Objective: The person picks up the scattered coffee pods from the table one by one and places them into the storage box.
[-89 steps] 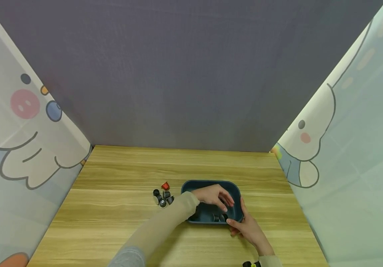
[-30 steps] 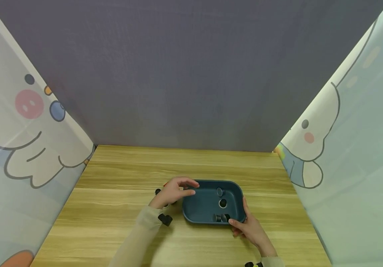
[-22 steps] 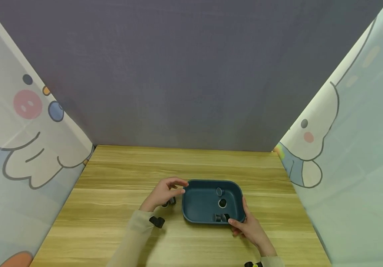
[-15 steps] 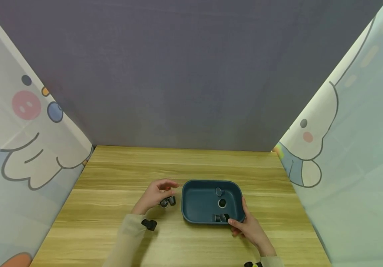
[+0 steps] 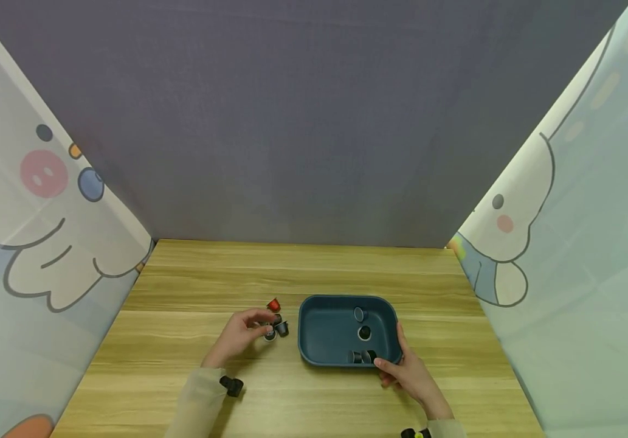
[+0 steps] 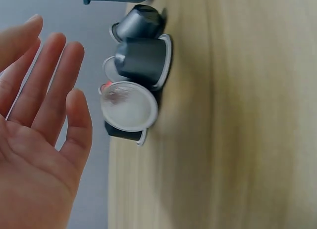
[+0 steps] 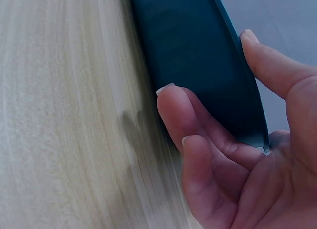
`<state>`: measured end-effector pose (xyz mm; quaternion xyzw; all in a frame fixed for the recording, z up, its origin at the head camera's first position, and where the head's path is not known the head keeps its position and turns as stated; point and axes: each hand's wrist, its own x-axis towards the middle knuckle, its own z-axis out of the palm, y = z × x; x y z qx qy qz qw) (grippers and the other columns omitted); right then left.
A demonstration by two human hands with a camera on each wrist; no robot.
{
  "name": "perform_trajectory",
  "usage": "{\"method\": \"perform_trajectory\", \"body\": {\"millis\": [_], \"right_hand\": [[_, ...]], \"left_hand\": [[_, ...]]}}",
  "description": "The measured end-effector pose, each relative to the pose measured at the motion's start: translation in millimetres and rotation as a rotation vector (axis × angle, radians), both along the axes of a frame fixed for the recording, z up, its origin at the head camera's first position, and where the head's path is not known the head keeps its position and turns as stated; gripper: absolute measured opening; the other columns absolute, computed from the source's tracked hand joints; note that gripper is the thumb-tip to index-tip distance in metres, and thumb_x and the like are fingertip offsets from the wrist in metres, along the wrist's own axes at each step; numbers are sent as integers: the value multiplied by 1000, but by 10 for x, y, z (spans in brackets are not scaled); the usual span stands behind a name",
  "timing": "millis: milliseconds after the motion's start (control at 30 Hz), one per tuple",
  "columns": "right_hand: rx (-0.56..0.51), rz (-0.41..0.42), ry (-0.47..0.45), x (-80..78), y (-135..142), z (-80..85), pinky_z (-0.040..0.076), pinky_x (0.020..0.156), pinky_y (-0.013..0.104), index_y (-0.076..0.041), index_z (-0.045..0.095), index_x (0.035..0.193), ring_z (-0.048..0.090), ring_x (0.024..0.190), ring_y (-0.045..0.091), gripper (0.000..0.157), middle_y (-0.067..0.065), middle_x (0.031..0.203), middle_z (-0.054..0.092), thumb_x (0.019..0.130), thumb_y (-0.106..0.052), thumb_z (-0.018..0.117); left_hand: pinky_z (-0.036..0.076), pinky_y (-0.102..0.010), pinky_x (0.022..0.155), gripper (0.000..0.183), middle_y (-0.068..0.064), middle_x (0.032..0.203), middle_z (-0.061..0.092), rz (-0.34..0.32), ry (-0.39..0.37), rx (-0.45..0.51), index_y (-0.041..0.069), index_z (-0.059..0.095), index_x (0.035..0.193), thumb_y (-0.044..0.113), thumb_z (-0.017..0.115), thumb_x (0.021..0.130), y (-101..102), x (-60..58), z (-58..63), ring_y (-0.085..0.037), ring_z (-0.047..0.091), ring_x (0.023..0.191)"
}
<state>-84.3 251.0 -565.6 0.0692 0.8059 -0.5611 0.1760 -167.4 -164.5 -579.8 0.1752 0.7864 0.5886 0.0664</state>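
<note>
My left hand (image 5: pixel 241 332) hovers with relaxed, spread fingers at a small cluster of dark coffee capsules (image 5: pixel 282 329) on the table. In the left wrist view nothing lies in its palm (image 6: pixel 34 164), and a pale-lidded capsule (image 6: pixel 130 108) stands just beyond the little finger. A red coffee capsule (image 5: pixel 273 305) lies behind the dark ones. To the right, my right hand (image 5: pixel 412 376) grips the near right corner of a dark blue tray (image 5: pixel 321 334), thumb at the rim and fingers curled against the outer wall (image 7: pixel 198 56). Several dark capsules (image 5: pixel 365 333) lie inside the tray's right half.
The wooden table (image 5: pixel 210 274) runs back to a grey partition (image 5: pixel 303 121). Panels with cartoon prints, one on the left (image 5: pixel 100 243) and one on the right (image 5: pixel 582 243), flank it. Black straps with small mounts (image 5: pixel 231 385) sit on the wrists.
Three seconds ago my left hand was over the tray; it has since moved left to the capsules on the table, uncovering the capsules in the tray. My right hand keeps its grip on the corner.
</note>
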Motion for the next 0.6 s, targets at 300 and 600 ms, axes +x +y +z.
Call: {"method": "perform_trajectory", "body": {"millis": [300,600], "right_hand": [[0,1,-7,-5,-1,-2,45,51,32,-24,-14,159,71,65,33,109,17,72,70,93,-30,73],[-3,5,-4,-6,8,-10,44,51,32,-24,-15,159,70,65,33,109,17,72,70,94,-29,72]], "left_hand": [[52,-30,85,26,-12,116,70,54,-17,-92,2,72,116,1,73,89,34,75,-128,-31,65,105],[53,-36,85,26,-7,115,70,94,-4,-156,10,75,112,4,76,87,33,104,-168,-28,65,104]]}}
